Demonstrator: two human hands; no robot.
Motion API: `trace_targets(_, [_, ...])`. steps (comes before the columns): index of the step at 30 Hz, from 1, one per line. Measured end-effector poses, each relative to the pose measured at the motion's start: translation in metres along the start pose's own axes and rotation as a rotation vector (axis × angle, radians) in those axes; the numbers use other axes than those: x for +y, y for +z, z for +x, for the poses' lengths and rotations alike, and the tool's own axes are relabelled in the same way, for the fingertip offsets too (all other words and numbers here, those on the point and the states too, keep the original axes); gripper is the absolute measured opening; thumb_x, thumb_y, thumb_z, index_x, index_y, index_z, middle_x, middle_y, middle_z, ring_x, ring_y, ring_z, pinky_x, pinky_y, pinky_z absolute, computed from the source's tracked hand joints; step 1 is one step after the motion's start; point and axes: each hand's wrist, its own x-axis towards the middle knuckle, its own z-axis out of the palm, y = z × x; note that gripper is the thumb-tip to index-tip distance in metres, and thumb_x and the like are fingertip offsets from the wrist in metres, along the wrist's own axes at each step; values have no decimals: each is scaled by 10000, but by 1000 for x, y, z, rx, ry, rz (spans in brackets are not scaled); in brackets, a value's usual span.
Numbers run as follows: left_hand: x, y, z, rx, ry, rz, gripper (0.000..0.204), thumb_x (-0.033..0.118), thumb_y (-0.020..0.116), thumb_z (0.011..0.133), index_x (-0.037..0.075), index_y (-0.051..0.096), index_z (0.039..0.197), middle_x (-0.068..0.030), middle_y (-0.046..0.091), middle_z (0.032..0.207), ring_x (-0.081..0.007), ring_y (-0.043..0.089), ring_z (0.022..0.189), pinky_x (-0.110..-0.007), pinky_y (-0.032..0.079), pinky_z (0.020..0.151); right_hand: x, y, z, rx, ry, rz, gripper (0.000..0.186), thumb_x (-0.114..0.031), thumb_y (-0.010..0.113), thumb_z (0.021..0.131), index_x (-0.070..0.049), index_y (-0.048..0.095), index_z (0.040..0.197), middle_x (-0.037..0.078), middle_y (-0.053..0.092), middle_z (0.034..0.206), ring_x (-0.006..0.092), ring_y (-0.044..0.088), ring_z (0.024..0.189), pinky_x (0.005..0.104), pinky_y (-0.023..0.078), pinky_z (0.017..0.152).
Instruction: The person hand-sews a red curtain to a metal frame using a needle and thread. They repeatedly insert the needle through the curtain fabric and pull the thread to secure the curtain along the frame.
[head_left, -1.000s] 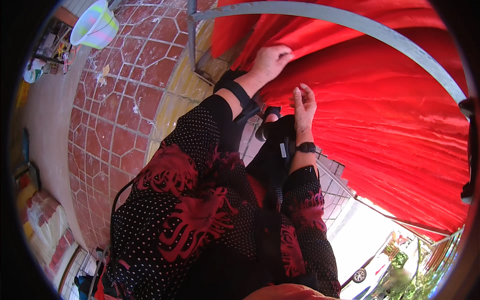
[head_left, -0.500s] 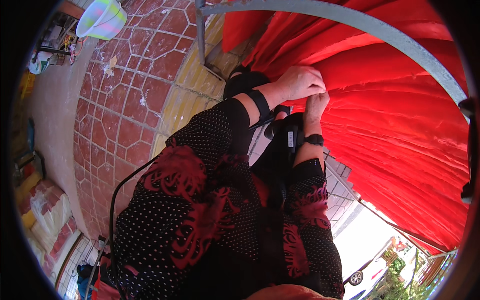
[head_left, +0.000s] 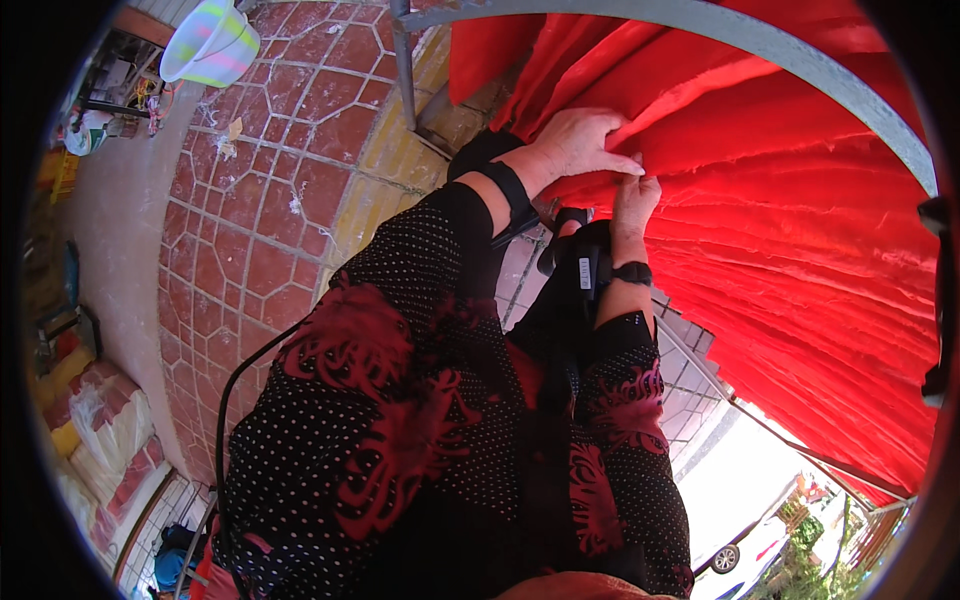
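Observation:
A broad sheet of bright red cloth [head_left: 800,240], gathered in folds, fills the right side. At its near left edge, my left hand [head_left: 575,148] grips a fold, with the fingertips at the cloth and the thumb pointing to my other hand. Close below it, my right hand [head_left: 632,205] pinches the cloth's edge, its fingers bent together. The two hands almost touch at the left thumb tip. Whether something small sits between the fingers cannot be made out.
A curved grey metal bar [head_left: 680,18] arches over the cloth, with a leg [head_left: 405,75] on the tiled floor [head_left: 265,190]. A pastel bucket [head_left: 215,45] stands at the far left. Stacked bundles [head_left: 105,420] lie at the left. A parked car [head_left: 725,560] shows at the lower right.
My left hand has moved slightly up and left, and its thumb has spread away from its fingers. My right hand stays at the cloth edge. The view has shifted a little.

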Motion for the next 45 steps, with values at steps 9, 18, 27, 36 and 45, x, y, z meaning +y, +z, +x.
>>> trace_targets(9, [-14,30,8,-90,-183,-60,601,505,782,691,-20,648,952,-206,663,898,-382,640,832,-428,515,726,-13,17,-7,55,-195,-503,360,-290,537,986,46,628,892,296,627,808,472,612,792,465,499,634])
trace_targets(18, [-5,24,-2,95,18,9,544,466,752,746,7,685,1029,-190,688,945,-343,667,870,-370,530,769,-25,14,-14,-50,-92,-760,263,-255,526,960,-44,637,1070,223,652,966,428,631,872,485,519,715])
trace_targets(27, [-31,22,5,-8,-240,-330,315,246,604,939,-15,594,764,-81,475,627,-91,413,607,-317,408,551,-33,22,-13,-48,-296,-598,438,-307,517,982,-89,502,1362,191,639,1130,360,667,915,445,553,735])
trace_targets(36, [-41,14,5,46,-316,-525,286,249,608,961,-4,667,842,62,517,682,-37,441,667,-256,403,577,-36,14,-6,-104,217,128,497,-237,603,970,-53,451,1407,75,651,1063,118,645,853,256,519,705])
trace_targets(45, [-32,21,-5,-166,-61,-274,161,154,733,800,35,716,907,-132,696,795,-201,692,703,-315,520,647,-34,19,-8,-189,21,390,562,-169,684,920,28,444,1387,75,590,1183,123,552,1069,252,439,954])
